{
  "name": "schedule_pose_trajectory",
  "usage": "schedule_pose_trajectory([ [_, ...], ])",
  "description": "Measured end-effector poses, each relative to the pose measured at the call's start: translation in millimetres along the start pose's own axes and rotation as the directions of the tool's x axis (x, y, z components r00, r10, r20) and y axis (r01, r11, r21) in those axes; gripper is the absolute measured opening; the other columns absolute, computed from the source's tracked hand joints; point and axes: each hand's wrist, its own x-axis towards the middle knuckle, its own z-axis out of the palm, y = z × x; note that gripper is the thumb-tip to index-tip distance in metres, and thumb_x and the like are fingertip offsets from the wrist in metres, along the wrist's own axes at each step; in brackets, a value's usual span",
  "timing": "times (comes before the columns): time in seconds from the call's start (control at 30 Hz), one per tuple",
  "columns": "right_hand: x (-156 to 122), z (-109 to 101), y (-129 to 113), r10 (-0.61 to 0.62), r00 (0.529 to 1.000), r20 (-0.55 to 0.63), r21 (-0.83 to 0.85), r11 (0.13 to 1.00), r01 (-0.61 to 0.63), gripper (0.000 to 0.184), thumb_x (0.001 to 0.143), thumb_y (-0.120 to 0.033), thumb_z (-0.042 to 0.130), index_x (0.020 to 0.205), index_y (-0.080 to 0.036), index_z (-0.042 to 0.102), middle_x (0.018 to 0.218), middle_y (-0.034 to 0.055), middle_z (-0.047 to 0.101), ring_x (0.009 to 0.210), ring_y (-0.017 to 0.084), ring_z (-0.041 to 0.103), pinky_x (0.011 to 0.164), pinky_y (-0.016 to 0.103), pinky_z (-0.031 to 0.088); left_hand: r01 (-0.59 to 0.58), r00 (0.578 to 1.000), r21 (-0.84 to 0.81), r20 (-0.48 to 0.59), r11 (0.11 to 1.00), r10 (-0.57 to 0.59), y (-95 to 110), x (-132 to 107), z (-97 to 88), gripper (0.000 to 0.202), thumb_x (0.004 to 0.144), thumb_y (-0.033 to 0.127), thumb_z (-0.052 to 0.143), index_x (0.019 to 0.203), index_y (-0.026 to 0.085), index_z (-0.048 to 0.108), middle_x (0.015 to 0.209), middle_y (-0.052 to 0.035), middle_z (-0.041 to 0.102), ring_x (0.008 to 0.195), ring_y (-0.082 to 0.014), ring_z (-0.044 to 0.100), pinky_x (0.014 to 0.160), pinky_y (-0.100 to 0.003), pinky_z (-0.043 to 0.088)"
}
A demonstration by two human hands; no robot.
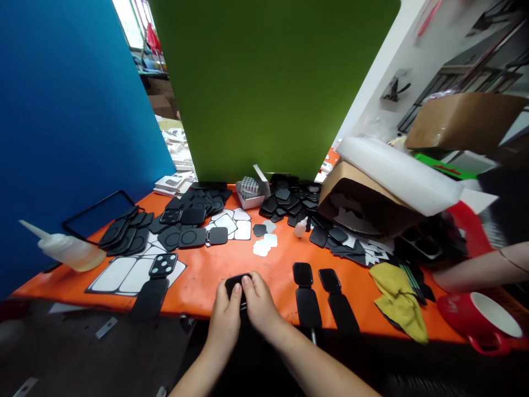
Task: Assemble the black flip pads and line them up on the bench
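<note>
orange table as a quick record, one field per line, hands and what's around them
left hand: holding black piece, thumb on top
right hand: holding the same piece, thumb on top
table: orange
far left: large bottle
beyond hands: small bottle, open white box
right of hands: yellow cloth, red mug
far right: another person's arm
</note>
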Motion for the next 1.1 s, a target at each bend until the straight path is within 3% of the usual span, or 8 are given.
schedule_pose_trajectory([
  [0.2, 3.9, -5.1, -2.5, 0.005, 0.998, 0.070, 0.099, 0.995, -0.011, 0.027, 0.084, -0.043, 0.039, 0.072, -0.019, 0.047, 0.074, 0.0010, 0.053, 0.070, 0.014, 0.049, 0.063, 0.025, 0.039, 0.010, 1.000, -0.032, -0.008, 0.999, -0.011, 7.3, -1.6, -3.0, 0.032, 0.077, 0.044, 0.048, 0.094, 0.017, 0.051, 0.092, -0.0049, 0.060, 0.091, -0.0233, 0.057, 0.079, -0.036, 0.045],
  [0.33, 11.0, -13.7, -1.5, 0.107, 0.973, 0.203, 0.341, 0.924, -0.173, 0.042, 0.084, -0.053, 0.031, 0.071, -0.018, 0.049, 0.064, 0.0004, 0.050, 0.058, 0.012, 0.047, 0.054, 0.024, 0.038, 0.023, 1.000, -0.047, 0.002, 0.999, -0.023, 6.5, 4.7, -5.0, 0.035, 0.077, 0.046, 0.047, 0.095, 0.017, 0.051, 0.091, -0.0054, 0.061, 0.088, -0.0235, 0.059, 0.076, -0.036, 0.047],
  [0.43, 12.1, -17.6, 0.6, 0.128, 0.949, 0.287, 0.343, 0.912, -0.227, 0.037, 0.081, -0.051, 0.039, 0.071, -0.017, 0.049, 0.057, -0.0024, 0.046, 0.049, 0.009, 0.042, 0.048, 0.021, 0.034, 0.029, 0.999, -0.039, 0.024, 0.999, -0.028, 1.6, 10.2, -6.1, 0.036, 0.077, 0.047, 0.047, 0.095, 0.016, 0.051, 0.088, -0.0053, 0.062, 0.086, -0.0232, 0.060, 0.073, -0.036, 0.048],
  [0.5, 11.6, -18.1, 2.3, 0.091, 0.958, 0.272, 0.257, 0.952, -0.164, 0.026, 0.079, -0.043, 0.048, 0.074, -0.017, 0.048, 0.059, -0.0036, 0.047, 0.051, 0.009, 0.044, 0.048, 0.020, 0.034, 0.023, 0.999, -0.017, 0.047, 1.000, -0.023, -3.1, 13.5, -7.8, 0.036, 0.077, 0.047, 0.048, 0.095, 0.016, 0.052, 0.086, -0.0053, 0.062, 0.085, -0.0232, 0.060, 0.072, -0.036, 0.048],
  [0.57, 14.3, -20.1, 3.1, 0.052, 0.968, 0.244, -0.009, 0.999, -0.052, 0.023, 0.084, -0.037, 0.041, 0.075, -0.018, 0.049, 0.060, -0.0033, 0.050, 0.053, 0.009, 0.047, 0.050, 0.020, 0.036, 0.004, 0.997, 0.015, 0.081, 1.000, -0.005, -7.9, 18.8, -11.6, 0.037, 0.077, 0.046, 0.048, 0.097, 0.015, 0.052, 0.087, -0.0061, 0.063, 0.084, -0.0230, 0.061, 0.072, -0.035, 0.049],
  [0.7, 41.3, -38.1, 0.3, -0.014, 0.980, 0.198, -0.545, 0.830, 0.122, 0.035, 0.090, -0.033, 0.026, 0.077, -0.018, 0.056, 0.070, 0.0022, 0.058, 0.068, 0.014, 0.054, 0.061, 0.023, 0.039, -0.071, 0.995, 0.150, 0.073, 0.986, 0.061, -15.1, 44.1, -24.4, 0.041, 0.076, 0.044, 0.050, 0.104, 0.015, 0.052, 0.100, -0.0101, 0.062, 0.096, -0.0236, 0.057, 0.082, -0.036, 0.044],
  [0.87, 86.3, -61.8, -6.2, -0.058, 0.994, 0.094, -0.761, 0.640, 0.109, 0.029, 0.079, -0.034, 0.048, 0.101, -0.016, 0.056, 0.105, 0.0137, 0.052, 0.094, 0.027, 0.048, 0.074, 0.035, 0.036, -0.097, 0.994, 0.405, -0.013, 0.909, 0.111, -13.3, 80.6, -42.9, 0.049, 0.074, 0.043, 0.051, 0.114, 0.015, 0.051, 0.107, -0.0138, 0.059, 0.101, -0.0285, 0.054, 0.084, -0.040, 0.040],
  [1.1, 94.0, -62.0, -8.1, -0.023, 0.980, 0.198, -0.879, 0.439, 0.188, 0.025, 0.078, -0.031, 0.049, 0.092, -0.013, 0.059, 0.096, 0.0137, 0.053, 0.087, 0.025, 0.051, 0.067, 0.031, 0.038, -0.130, 0.958, 0.690, -0.097, 0.712, 0.269, -3.9, 65.2, -112.7, 0.049, 0.074, 0.043, 0.045, 0.114, 0.015, 0.051, 0.118, -0.0136, 0.050, 0.113, -0.0302, 0.041, 0.097, -0.041, 0.027],
])
